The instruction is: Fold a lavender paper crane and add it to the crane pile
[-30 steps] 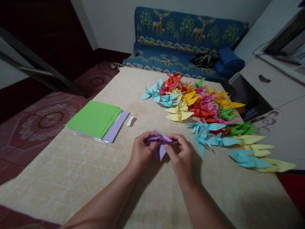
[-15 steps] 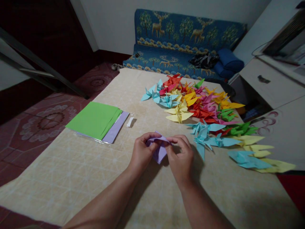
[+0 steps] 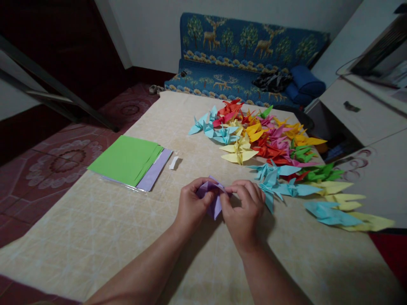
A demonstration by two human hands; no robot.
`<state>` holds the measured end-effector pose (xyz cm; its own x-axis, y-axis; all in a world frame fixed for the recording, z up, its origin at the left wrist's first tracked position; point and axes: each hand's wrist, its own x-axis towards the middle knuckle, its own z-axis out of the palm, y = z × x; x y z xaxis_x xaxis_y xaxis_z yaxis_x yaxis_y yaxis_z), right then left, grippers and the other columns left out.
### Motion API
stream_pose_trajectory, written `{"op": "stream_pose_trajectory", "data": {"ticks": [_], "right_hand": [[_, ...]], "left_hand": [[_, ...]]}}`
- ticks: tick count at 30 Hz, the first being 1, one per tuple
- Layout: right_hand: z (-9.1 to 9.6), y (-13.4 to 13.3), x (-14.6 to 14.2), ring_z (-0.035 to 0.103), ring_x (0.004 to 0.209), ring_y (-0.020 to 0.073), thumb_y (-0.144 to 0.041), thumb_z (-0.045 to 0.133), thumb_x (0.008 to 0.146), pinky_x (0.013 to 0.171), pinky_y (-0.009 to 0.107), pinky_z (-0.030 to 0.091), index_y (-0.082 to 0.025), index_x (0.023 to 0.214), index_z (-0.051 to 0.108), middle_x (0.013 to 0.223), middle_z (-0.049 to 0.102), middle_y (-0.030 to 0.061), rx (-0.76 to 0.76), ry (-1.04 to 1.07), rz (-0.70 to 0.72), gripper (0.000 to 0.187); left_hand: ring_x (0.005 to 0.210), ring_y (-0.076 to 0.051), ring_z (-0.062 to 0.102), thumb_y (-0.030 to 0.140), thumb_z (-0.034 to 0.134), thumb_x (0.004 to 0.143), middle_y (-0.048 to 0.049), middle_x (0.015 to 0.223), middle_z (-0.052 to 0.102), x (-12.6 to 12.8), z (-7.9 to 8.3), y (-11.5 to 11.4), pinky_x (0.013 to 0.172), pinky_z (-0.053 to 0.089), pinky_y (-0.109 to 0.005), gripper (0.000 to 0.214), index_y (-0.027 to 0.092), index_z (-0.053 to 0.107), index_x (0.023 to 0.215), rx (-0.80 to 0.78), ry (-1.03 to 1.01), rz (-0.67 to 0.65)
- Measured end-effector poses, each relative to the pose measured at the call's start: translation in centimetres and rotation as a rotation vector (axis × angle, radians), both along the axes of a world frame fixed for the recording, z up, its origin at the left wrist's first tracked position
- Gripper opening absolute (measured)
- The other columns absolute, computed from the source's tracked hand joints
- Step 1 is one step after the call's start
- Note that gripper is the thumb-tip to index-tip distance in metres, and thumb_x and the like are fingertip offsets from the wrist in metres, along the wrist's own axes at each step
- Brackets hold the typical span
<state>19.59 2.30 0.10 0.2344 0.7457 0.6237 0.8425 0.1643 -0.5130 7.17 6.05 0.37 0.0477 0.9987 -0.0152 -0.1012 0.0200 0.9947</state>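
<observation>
Folded purple paper was pinched by the left hand and right hand; multicoloured folded-paper cranes lay toward the cream patterned surface's right edge.

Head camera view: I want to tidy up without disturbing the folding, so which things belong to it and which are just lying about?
Seems part of it:
- purple paper, in the left hand and right hand
- green sheets, purple sheet beneath
- folded paper birds

Seems just lying about:
- white scrap
- dark bundle on the sofa
- shoes
</observation>
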Motion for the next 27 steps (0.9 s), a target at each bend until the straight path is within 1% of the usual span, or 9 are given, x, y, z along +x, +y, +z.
{"op": "stream_pose_trajectory", "data": {"ticks": [2, 7, 11, 13, 15, 17, 20, 22, 27], "right_hand": [[0.1, 0.0, 0.0, 0.059, 0.087, 0.0227, -0.014, 0.064, 0.078, 0.087, 0.040, 0.039, -0.023, 0.077, 0.060, 0.084, 0.065, 0.0028, -0.004, -0.004, 0.009, 0.010], [0.1, 0.1, 0.3, 0.059, 0.082, 0.0231, -0.024, 0.068, 0.079, 0.082, 0.039, 0.040, -0.022, 0.079, 0.058, 0.080, 0.064, 0.0032, -0.028, 0.014, 0.048, 0.010], [0.2, 0.2, 0.3, 0.060, 0.088, 0.0244, -0.025, 0.067, 0.078, 0.085, 0.040, 0.040, -0.022, 0.084, 0.060, 0.087, 0.065, 0.0048, -0.001, 0.070, 0.075, 0.010], [0.2, 0.3, 0.1, 0.060, 0.093, 0.0249, -0.024, 0.066, 0.077, 0.087, 0.040, 0.043, -0.022, 0.088, 0.062, 0.092, 0.064, 0.0059, 0.004, 0.174, 0.123, 0.012], [0.1, 0.4, -0.1, 0.061, 0.095, 0.0238, -0.021, 0.064, 0.076, 0.086, 0.037, 0.046, -0.022, 0.088, 0.063, 0.093, 0.064, 0.0050, -0.020, 0.369, 0.196, 0.013], [-0.2, 0.5, -0.4, 0.063, 0.088, 0.0212, -0.019, 0.064, 0.074, 0.078, 0.032, 0.050, -0.024, 0.087, 0.063, 0.089, 0.064, 0.0021, -0.093, 0.646, 0.250, 0.014], [-0.7, 0.6, -0.8, 0.063, 0.073, 0.0177, -0.019, 0.065, 0.070, 0.062, 0.026, 0.049, -0.026, 0.086, 0.063, 0.080, 0.065, -0.0020, -0.200, 0.990, 0.254, 0.017], [-0.9, 0.6, -1.0, 0.061, 0.068, 0.0165, -0.018, 0.066, 0.067, 0.057, 0.024, 0.047, -0.026, 0.083, 0.063, 0.077, 0.065, -0.0029, -0.219, 1.076, 0.231, 0.018], [-1.0, 0.6, -1.1, 0.060, 0.067, 0.0173, -0.018, 0.066, 0.064, 0.055, 0.024, 0.046, -0.026, 0.078, 0.063, 0.074, 0.065, -0.0020, -0.200, 1.086, 0.177, 0.016]], "left_hand": [[0.066, -0.016, 0.063, 0.003, 0.068, 0.067, -0.0050, 0.076, 0.074, 0.1, 0.1, -0.1, 0.061, 0.048, -0.025, 0.022, 0.019, 0.077, 0.077, 0.012, 0.003, 0.016], [0.061, -0.016, 0.061, 0.002, 0.073, 0.062, -0.0043, 0.069, 0.072, 0.0, 0.4, -0.3, 0.058, 0.046, -0.025, 0.019, 0.019, 0.076, 0.070, 0.018, 0.003, 0.053], [0.061, -0.015, 0.061, 0.004, 0.075, 0.063, -0.0033, 0.067, 0.072, -0.2, 0.3, -0.5, 0.059, 0.047, -0.025, 0.015, 0.018, 0.076, 0.069, 0.061, 0.022, 0.020], [0.065, -0.016, 0.064, 0.005, 0.075, 0.065, -0.0032, 0.072, 0.074, -0.4, 0.1, -0.5, 0.062, 0.048, -0.025, 0.014, 0.018, 0.076, 0.071, 0.099, 0.013, -0.013], [0.068, -0.016, 0.065, 0.006, 0.074, 0.067, -0.0029, 0.076, 0.075, -0.5, -0.2, -0.6, 0.065, 0.049, -0.025, 0.014, 0.019, 0.076, 0.075, 0.123, 0.005, -0.040], [0.070, -0.016, 0.066, 0.007, 0.073, 0.069, -0.0028, 0.079, 0.075, -0.5, -0.4, -0.7, 0.066, 0.048, -0.025, 0.014, 0.019, 0.075, 0.077, 0.131, 0.000, -0.058], [0.070, -0.016, 0.066, 0.009, 0.075, 0.070, -0.0028, 0.080, 0.075, -0.5, -0.6, -0.8, 0.065, 0.048, -0.025, 0.014, 0.019, 0.075, 0.078, 0.143, 0.007, -0.077], [0.070, -0.016, 0.066, 0.010, 0.076, 0.070, -0.0031, 0.080, 0.075, -0.4, -0.6, -0.9, 0.065, 0.049, -0.025, 0.013, 0.019, 0.075, 0.079, 0.155, 0.016, -0.089], [0.074, -0.016, 0.068, 0.009, 0.074, 0.071, -0.0034, 0.085, 0.076, -0.3, -0.3, -1.1, 0.067, 0.050, -0.024, 0.018, 0.020, 0.075, 0.085, 0.195, 0.020, -0.098]]}}
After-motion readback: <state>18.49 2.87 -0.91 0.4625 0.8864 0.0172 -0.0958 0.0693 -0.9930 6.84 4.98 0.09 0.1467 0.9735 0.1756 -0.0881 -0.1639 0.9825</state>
